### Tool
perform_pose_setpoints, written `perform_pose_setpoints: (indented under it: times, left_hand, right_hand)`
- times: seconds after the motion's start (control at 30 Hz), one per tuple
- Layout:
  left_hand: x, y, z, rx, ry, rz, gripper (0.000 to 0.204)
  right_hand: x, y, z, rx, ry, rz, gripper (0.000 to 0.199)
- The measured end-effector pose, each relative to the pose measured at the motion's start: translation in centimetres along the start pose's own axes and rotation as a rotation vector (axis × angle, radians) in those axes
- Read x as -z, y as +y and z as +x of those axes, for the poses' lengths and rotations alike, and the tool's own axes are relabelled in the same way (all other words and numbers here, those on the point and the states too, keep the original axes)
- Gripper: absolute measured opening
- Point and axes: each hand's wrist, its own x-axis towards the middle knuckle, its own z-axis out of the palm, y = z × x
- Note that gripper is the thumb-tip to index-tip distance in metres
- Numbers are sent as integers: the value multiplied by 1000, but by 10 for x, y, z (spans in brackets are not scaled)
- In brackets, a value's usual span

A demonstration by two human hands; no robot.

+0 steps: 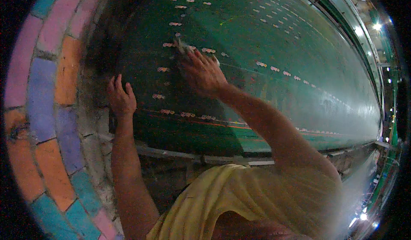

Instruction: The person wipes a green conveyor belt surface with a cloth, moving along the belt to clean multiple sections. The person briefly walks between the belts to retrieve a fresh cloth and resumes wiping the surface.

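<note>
A long green tabletop stretches away to the right, marked with rows of small pale printed shapes. On it, towards the left end, my right hand presses down a crumpled whitish cloth. The cloth shows past the fingertips; the rest is under the palm, and the area is blurred by motion. At the table's left end my left hand has its fingers apart and holds nothing. Whether it touches the edge, I cannot tell in the dark there.
A wall of painted bricks in pink, orange, purple and teal stands close on my left. A pale rail runs along the table's near edge. Bright lamps shine at the far right.
</note>
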Motion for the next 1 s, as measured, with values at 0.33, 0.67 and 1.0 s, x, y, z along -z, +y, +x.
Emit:
perform_pose_setpoints:
  times: [0.33, 0.67, 1.0]
  left_hand:
    - [14, 9, -2, 37, -60, 39, 51]
    - [5, -1, -11, 38, -22, 6, 52]
    - [6, -22, -8, 5, -70, -140, 48]
  right_hand:
    - [71, 114, -96, -364, -31, -158, 74]
    - [-17, 23, 157, -184, 176, -49, 60]
    - [22, 72, 28, -457, 54, 235, 58]
